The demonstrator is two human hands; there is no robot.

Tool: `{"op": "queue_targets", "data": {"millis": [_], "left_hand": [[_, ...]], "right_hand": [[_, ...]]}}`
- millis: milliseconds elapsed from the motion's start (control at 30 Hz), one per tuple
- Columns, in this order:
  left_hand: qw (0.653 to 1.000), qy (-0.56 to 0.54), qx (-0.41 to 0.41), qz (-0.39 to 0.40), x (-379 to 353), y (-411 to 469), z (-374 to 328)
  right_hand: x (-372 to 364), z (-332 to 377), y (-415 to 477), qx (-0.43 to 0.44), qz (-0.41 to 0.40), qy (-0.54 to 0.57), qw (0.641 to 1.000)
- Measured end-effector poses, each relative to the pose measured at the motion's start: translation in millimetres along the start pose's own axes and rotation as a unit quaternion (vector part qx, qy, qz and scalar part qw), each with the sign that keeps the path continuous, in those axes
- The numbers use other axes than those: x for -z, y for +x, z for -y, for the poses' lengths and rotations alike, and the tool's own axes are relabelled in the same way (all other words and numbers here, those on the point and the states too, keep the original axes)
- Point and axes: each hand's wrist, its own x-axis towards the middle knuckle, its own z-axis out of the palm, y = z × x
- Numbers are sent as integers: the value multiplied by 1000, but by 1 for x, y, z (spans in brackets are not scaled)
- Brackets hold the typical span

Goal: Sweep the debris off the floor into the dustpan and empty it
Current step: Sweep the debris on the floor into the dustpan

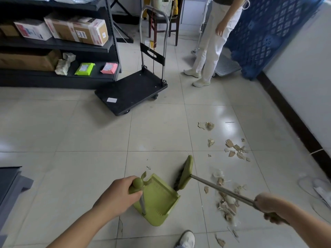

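Note:
A green dustpan (157, 199) stands on the tiled floor in front of me, its open mouth turned right. My left hand (118, 196) grips the round green knob of its upright handle. My right hand (268, 204) grips the metal pole of a green broom (185, 173), whose head hangs just beyond the dustpan's mouth, bristles facing the pan. Torn cardboard and plastic debris (227, 206) lies on the floor under the pole. More scraps (236, 149) are scattered farther off, and a few pieces (206, 125) lie beyond those.
A black platform trolley (130, 90) stands ahead, beside dark shelving (57, 45) holding parcels. A person in white trousers (209, 42) stands at the back right near a blue pallet (265, 33). A white wall with dark skirting (293, 119) runs along the right. My shoe (187, 238) is below.

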Motion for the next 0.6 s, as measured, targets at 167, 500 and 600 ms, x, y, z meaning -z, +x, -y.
{"op": "queue_targets", "data": {"millis": [167, 500, 600], "left_hand": [[1000, -4, 8, 2, 2, -2, -1], [999, -9, 37, -23, 17, -5, -6], [999, -2, 45, -30, 17, -2, -10]], "right_hand": [[3, 9, -13, 121, -140, -164, 969], [-11, 103, -22, 256, -144, -160, 942], [-16, 141, -27, 286, -132, -157, 936]]}}
